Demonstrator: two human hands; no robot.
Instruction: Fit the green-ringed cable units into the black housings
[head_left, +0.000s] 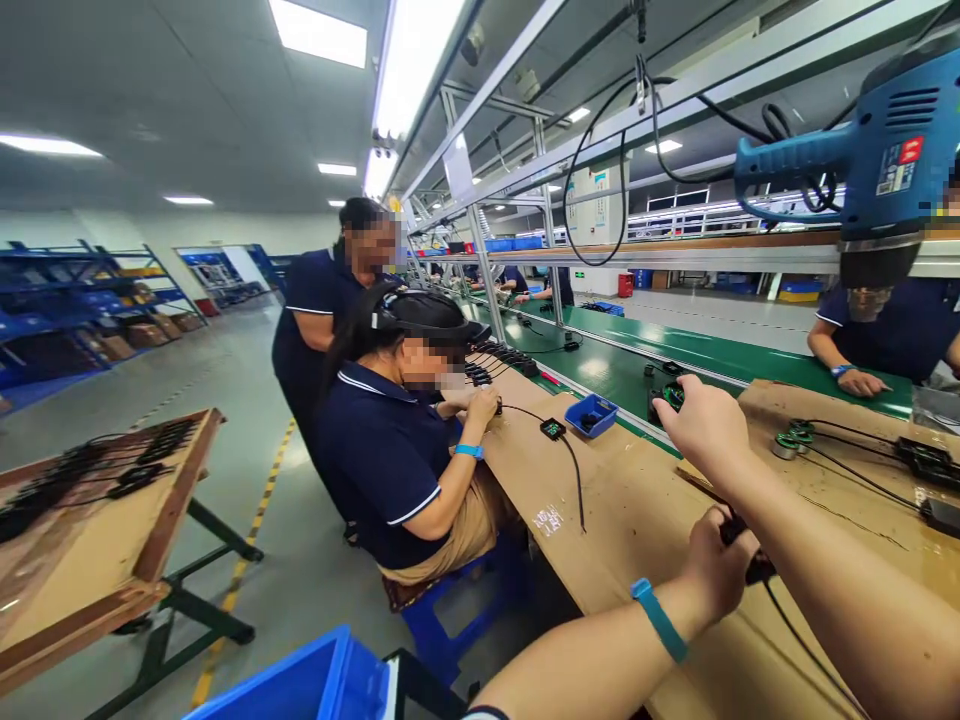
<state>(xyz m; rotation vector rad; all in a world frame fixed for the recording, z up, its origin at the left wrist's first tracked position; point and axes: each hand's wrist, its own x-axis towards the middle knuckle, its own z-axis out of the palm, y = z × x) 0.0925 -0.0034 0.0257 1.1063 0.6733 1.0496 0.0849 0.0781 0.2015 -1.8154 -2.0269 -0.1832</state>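
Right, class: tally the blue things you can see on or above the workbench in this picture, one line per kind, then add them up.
Blue wristbands: 3 (wearer's left wrist, seated person, person opposite)
Small blue tray: 1
Blue heat gun: 1
Total: 5

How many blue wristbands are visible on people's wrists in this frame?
3. One on the wearer's left wrist, one on the seated co-worker's wrist, and one on the wrist of the person across the green belt. Farther workers are too small to check.
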